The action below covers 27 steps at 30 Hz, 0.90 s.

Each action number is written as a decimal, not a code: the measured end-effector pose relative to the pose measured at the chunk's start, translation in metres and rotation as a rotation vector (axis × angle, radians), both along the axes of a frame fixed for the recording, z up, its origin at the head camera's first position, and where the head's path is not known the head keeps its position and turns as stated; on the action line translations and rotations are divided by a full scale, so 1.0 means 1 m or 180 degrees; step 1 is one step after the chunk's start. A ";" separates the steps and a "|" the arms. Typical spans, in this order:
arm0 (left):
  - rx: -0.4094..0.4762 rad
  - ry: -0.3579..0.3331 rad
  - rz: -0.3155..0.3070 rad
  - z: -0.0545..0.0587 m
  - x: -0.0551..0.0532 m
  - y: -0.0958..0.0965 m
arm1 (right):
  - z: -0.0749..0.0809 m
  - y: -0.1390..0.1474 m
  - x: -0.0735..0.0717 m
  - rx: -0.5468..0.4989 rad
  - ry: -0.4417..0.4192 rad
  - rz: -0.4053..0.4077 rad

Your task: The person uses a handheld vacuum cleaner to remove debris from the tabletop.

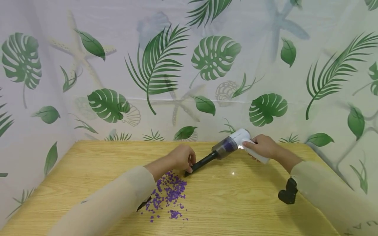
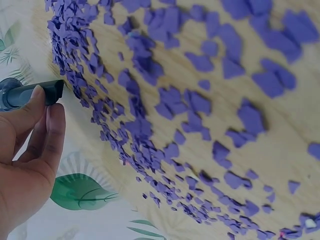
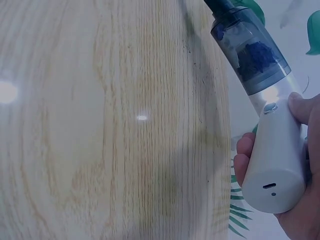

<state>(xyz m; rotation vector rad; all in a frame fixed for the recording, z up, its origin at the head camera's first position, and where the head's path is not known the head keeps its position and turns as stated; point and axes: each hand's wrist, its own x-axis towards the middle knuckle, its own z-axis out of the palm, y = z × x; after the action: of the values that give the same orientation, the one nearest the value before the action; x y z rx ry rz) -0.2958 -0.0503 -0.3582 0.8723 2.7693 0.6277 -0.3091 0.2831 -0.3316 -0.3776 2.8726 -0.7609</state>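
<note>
My right hand (image 1: 264, 146) grips the white handle of a handheld vacuum cleaner (image 1: 242, 134). Its clear dust cup (image 3: 251, 50) has purple bits inside. From the cup a black nozzle (image 1: 203, 161) slants down to the left, and my left hand (image 1: 183, 156) pinches it close to its tip. In the left wrist view, the thumb (image 2: 35, 102) lies on one side of the nozzle and the fingertips on the other. Many small purple scraps (image 1: 174, 191) are scattered on the table below and left of the nozzle tip.
The wood-grain table (image 1: 236, 203) meets a leaf-printed backdrop (image 1: 177, 111) along its back edge. A black strap piece (image 1: 287, 193) hangs at the right sleeve, and another dark piece (image 1: 144, 204) shows beneath the left forearm.
</note>
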 end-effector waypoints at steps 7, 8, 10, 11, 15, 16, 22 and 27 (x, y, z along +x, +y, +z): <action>0.0046 -0.0038 -0.0071 -0.001 0.004 -0.002 | -0.001 0.000 0.000 0.0025 -0.0056 0.0002; 0.0054 -0.0041 -0.0084 -0.001 0.004 -0.002 | -0.001 -0.001 0.000 0.0032 -0.0054 0.0005; 0.0069 -0.0073 -0.0097 0.000 0.006 -0.002 | 0.000 -0.001 0.001 0.0034 -0.0051 0.0010; 0.0074 -0.0092 -0.0100 0.000 0.007 -0.003 | 0.000 -0.002 0.001 0.0028 -0.0050 0.0012; 0.0070 -0.0154 -0.0081 0.001 0.008 -0.002 | 0.000 -0.003 0.003 -0.0007 -0.0051 0.0033; 0.0060 -0.0171 -0.0078 0.001 0.008 -0.002 | 0.000 -0.003 0.003 -0.0017 -0.0053 0.0041; -0.0022 -0.0270 -0.0087 0.001 0.011 -0.002 | -0.001 -0.005 0.005 -0.0034 -0.0039 0.0106; 0.0017 -0.0509 -0.0078 0.002 0.015 -0.003 | -0.002 -0.005 0.006 0.0013 -0.0009 0.0190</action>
<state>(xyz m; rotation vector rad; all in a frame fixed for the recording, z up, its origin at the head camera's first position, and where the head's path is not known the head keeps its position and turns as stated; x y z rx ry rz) -0.2806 -0.0530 -0.3560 0.8178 2.6121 0.6701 -0.3032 0.2780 -0.3337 -0.4590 2.8460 -0.7446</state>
